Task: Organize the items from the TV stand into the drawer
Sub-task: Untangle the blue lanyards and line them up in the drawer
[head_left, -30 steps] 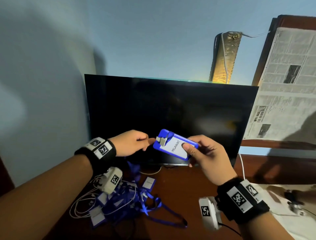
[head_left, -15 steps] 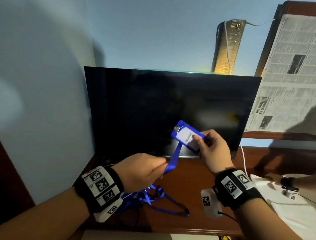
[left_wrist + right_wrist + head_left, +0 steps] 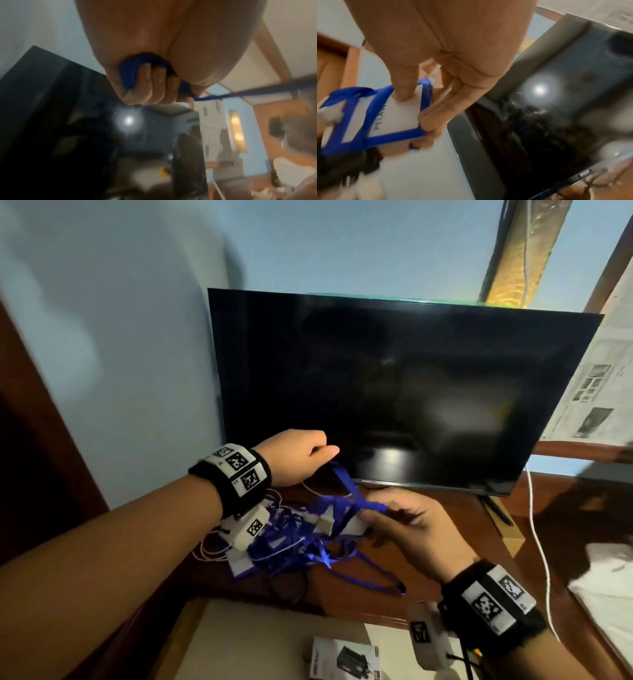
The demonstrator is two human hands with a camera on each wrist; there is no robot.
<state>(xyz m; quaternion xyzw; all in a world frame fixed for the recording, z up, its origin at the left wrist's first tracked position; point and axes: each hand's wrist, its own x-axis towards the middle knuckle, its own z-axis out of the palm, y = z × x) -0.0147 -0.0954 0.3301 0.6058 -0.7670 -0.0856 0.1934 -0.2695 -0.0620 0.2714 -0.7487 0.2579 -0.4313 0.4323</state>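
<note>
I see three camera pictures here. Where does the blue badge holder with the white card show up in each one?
Head: the blue badge holder is low centre, mostly hidden in the right hand, above the lanyard pile.
Left wrist: not in view; only its blue strap, gripped by the left hand.
Right wrist: at left, pinched by the fingers.
Shared landmark: the black TV.

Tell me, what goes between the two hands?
A blue lanyard strap runs from the left hand, which grips it, down to the badge holder the right hand pinches. The head view shows it.
</note>
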